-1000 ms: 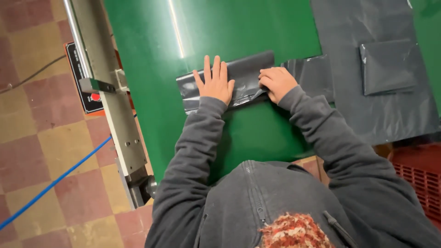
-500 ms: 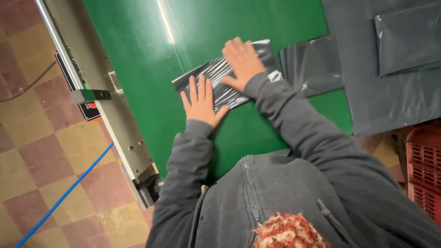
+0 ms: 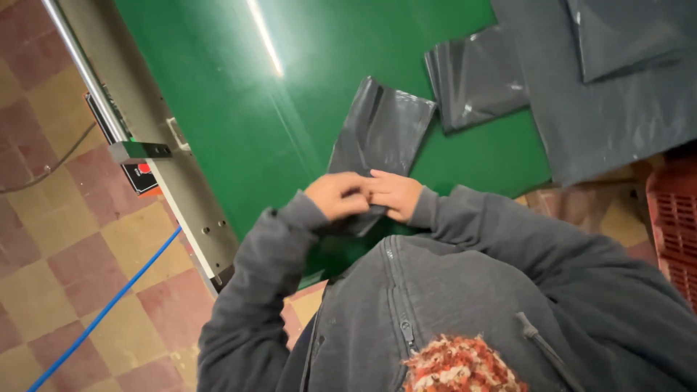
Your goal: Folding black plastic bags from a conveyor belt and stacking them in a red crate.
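A dark grey plastic bag (image 3: pixel 381 134) lies lengthwise on the green belt (image 3: pixel 239 109), its near end lifted toward me. My left hand (image 3: pixel 335 196) and my right hand (image 3: pixel 396 194) meet at that near end, fingers pinched on the plastic close to my chest. The fingertips of both hands touch each other over the bag's edge. My grey sleeves cover both arms.
A second folded grey bag (image 3: pixel 475 76) lies on the belt to the right, beside a stack of larger grey sheets (image 3: pixel 617 87). A metal conveyor frame (image 3: pixel 156 167) with a red button box runs along the left. A red crate (image 3: pixel 675 225) stands at the right; a blue cable crosses the tiled floor.
Both hands were pressing flat on the bag lying crosswise on the belt. Now they have pulled back to my chest and pinch its near end, with the bag turned lengthwise.
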